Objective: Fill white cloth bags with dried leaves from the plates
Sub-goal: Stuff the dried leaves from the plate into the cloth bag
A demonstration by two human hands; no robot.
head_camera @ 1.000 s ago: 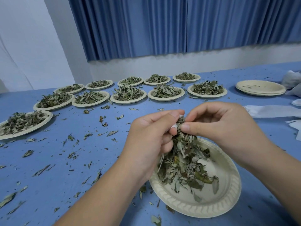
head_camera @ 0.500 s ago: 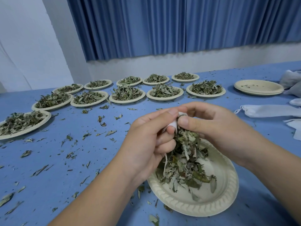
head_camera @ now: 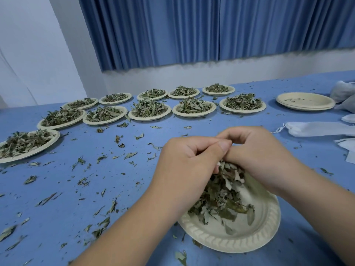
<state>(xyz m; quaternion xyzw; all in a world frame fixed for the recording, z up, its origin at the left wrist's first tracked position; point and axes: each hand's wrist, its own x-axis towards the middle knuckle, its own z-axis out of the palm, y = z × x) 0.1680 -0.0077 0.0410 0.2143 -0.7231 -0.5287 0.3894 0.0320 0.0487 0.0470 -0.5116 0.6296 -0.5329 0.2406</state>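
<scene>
My left hand (head_camera: 188, 166) and my right hand (head_camera: 257, 154) meet above a cream paper plate (head_camera: 265, 233) at the near right of the blue table. Both are curled round a clump of dried leaves (head_camera: 222, 196) that hangs from them down onto the plate. A small bit of the white cloth bag (head_camera: 218, 164) peeks out under my left thumb; the rest is hidden by my fingers. An empty white cloth bag (head_camera: 317, 128) with a drawstring lies flat to the right.
Two rows of leaf-filled plates (head_camera: 149, 111) run across the far table, and one more plate (head_camera: 25, 144) sits at the left. A stack of empty plates (head_camera: 305, 101) stands at the far right, beside grey-white bags (head_camera: 343, 93). Loose leaves litter the cloth.
My hands have closed tighter together and sunk a little toward the plate. The leaf clump is more covered by my fingers, and less of the white bag shows.
</scene>
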